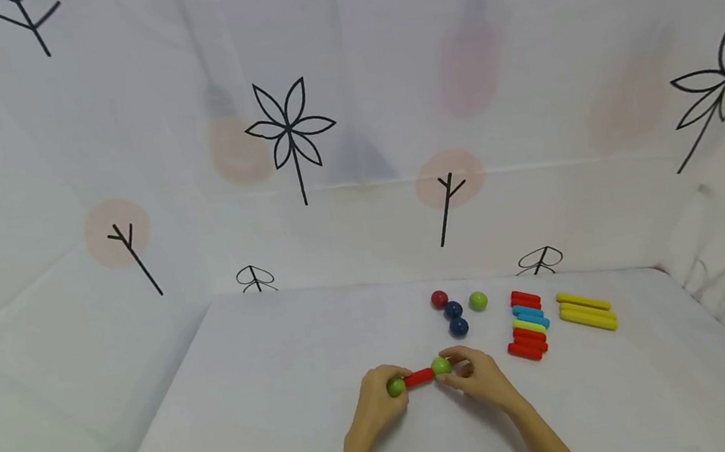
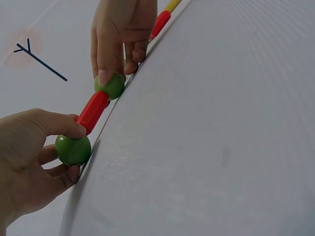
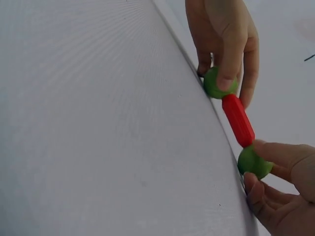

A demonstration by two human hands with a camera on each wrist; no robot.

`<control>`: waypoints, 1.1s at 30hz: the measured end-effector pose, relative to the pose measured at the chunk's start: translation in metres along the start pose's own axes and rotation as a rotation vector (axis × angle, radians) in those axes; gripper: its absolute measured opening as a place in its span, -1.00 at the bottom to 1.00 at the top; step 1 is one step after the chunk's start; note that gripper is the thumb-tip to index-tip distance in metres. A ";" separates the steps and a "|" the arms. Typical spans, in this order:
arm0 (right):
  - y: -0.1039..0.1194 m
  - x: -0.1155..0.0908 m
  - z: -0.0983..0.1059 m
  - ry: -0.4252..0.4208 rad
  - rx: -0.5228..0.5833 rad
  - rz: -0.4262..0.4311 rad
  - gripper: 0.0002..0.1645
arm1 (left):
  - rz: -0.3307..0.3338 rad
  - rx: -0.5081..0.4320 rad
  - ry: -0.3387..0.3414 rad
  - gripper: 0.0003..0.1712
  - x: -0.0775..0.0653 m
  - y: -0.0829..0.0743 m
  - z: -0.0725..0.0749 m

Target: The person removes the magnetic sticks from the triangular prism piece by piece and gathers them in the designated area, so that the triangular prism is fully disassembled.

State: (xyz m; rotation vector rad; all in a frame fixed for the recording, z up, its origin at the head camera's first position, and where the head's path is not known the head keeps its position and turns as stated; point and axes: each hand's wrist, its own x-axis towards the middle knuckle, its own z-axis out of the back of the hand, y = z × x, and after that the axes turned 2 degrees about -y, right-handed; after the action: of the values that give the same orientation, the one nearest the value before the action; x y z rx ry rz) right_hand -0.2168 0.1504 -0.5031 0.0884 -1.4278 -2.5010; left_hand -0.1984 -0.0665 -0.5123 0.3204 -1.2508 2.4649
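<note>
A short red rod [image 1: 419, 378] lies between two green balls, one at each end, low over the white table. My left hand [image 1: 378, 399] grips the left green ball [image 2: 73, 150] with thumb and fingers. At the other end, my right hand [image 1: 482, 380] pinches the right green ball [image 1: 440, 366] between thumb and fingers. In the left wrist view the red rod [image 2: 92, 112] meets both balls. The right wrist view shows the same red rod [image 3: 238, 120] with a ball touching each end.
Beyond the right hand sit a red ball [image 1: 439, 299], two dark blue balls [image 1: 458, 327] and a loose green ball [image 1: 478, 301]. Farther right lie short rods in red [image 1: 527, 347], blue [image 1: 529, 316] and yellow-green, beside longer yellow rods [image 1: 587, 315]. A patterned white cloth [image 1: 363, 233] hangs behind the table.
</note>
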 end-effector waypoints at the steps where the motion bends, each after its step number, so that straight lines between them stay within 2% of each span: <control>1: 0.001 0.000 -0.001 -0.005 -0.010 0.005 -0.52 | -0.003 -0.001 -0.003 -0.69 0.000 0.000 0.000; 10: 0.011 0.000 -0.009 -0.078 -0.162 0.078 -0.72 | 0.025 0.014 -0.064 -0.72 0.001 -0.002 -0.003; 17: 0.009 0.002 -0.015 -0.062 -0.259 0.096 -0.69 | 0.045 0.028 -0.113 -0.71 -0.001 -0.001 -0.004; 25: 0.008 0.000 -0.015 -0.082 -0.280 0.137 -0.73 | 0.060 0.018 -0.115 -0.73 -0.001 0.000 -0.004; 33: 0.010 0.002 -0.015 -0.075 -0.292 0.115 -0.74 | 0.050 0.010 -0.124 -0.73 -0.001 0.000 -0.003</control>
State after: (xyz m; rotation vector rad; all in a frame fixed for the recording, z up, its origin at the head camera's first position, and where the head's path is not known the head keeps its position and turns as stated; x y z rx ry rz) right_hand -0.2136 0.1325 -0.5021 -0.1407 -1.0454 -2.6080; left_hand -0.1973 -0.0640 -0.5146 0.4566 -1.3119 2.5279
